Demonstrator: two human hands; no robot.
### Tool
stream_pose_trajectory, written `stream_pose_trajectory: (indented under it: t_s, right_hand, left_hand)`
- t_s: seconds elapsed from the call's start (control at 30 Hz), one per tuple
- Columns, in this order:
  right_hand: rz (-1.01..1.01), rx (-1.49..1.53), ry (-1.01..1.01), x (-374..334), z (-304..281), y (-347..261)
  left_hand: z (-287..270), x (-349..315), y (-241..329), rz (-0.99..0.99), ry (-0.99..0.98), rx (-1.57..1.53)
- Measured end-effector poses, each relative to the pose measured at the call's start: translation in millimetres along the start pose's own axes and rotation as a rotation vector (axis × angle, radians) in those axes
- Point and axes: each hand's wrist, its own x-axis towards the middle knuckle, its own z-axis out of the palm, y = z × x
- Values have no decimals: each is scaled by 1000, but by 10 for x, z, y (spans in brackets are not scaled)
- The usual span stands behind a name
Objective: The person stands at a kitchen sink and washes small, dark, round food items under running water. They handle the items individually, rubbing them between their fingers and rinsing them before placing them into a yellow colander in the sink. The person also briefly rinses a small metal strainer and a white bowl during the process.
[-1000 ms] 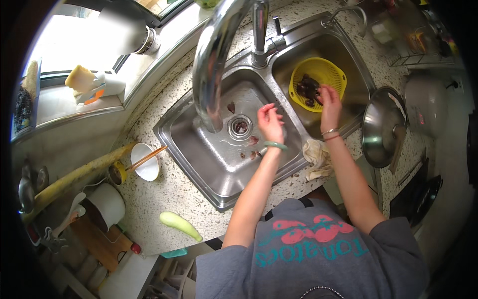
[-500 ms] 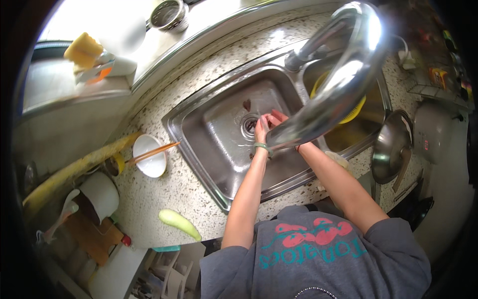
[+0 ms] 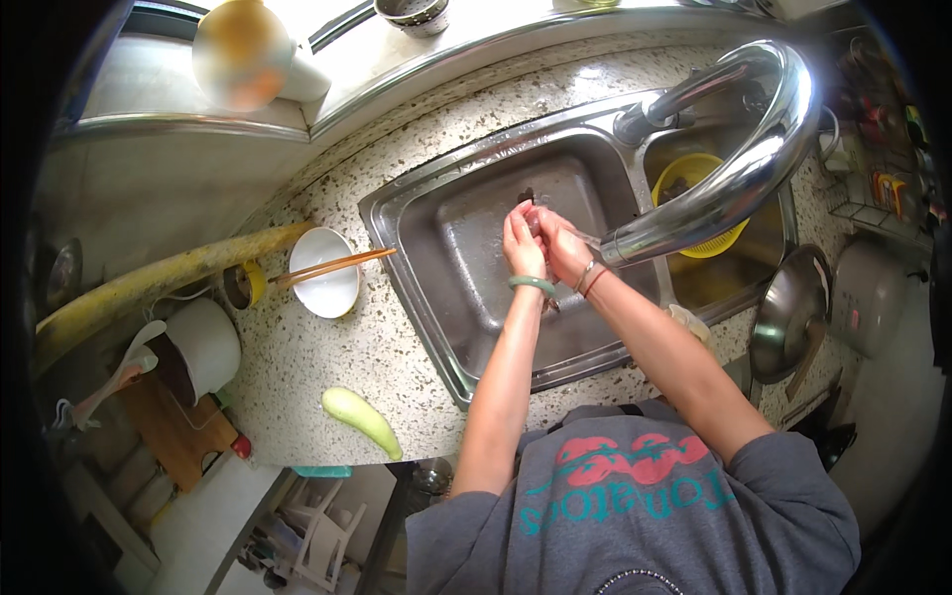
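Observation:
My left hand (image 3: 522, 241), with a green bangle at its wrist, is over the left bowl of the steel sink (image 3: 436, 228). Pressed against it is my right hand (image 3: 565, 248); the fingers of both are curled inward, cupped together. Whatever lies between the palms, if anything, is hidden. The chrome faucet (image 3: 694, 213) arches in from the right, its spout end beside my right hand. A small dark brown piece (image 3: 526, 195) shows on the sink floor just beyond my fingertips. My hands cover the drain.
In the right bowl sits a yellow colander (image 3: 716, 238). On the counter left of the sink are a white bowl (image 3: 325, 288) with wooden chopsticks (image 3: 342, 266) across it and a pale green gourd (image 3: 359, 420). A steel wok or lid (image 3: 788, 315) stands at the right.
My hands have come closer together and cupped over the drain, clear of the faucet that partly hid them. The whole view has shifted and turned slightly with my head.

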Motion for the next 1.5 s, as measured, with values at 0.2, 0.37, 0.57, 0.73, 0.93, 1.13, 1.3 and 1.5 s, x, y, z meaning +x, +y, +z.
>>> stream_pose_trajectory:
  t_s: [0.2, 0.37, 0.57, 0.73, 0.93, 1.13, 1.3, 1.5]
  right_hand:
    - [-226, -371, 50, -117, -25, 1]
    - [-332, -763, 134, -221, 88, -123]
    - [184, -328, 103, -162, -102, -244]
    - [-142, -303, 80, -324, -1, -105]
    - [-242, -612, 231, -90, -79, -125]
    - [-58, -203, 160, -158, -25, -255]
    - [-217, -436, 49, -222, -166, -272]
    - [-346, -235, 154, -157, -39, -87]
  left_hand:
    - [-14, 46, -192, -18, -126, -226]
    - [-45, -27, -208, -149, -151, -237]
    - [34, -72, -109, -299, -146, -148]
    - [-10, 101, -37, -289, -173, -32]
    - [38, -43, -355, 58, -168, -93]
    - [100, -187, -4, 230, -81, 175]
    - [-142, -128, 27, 587, -209, 588]
    - [27, -282, 0, 693, -148, 549]
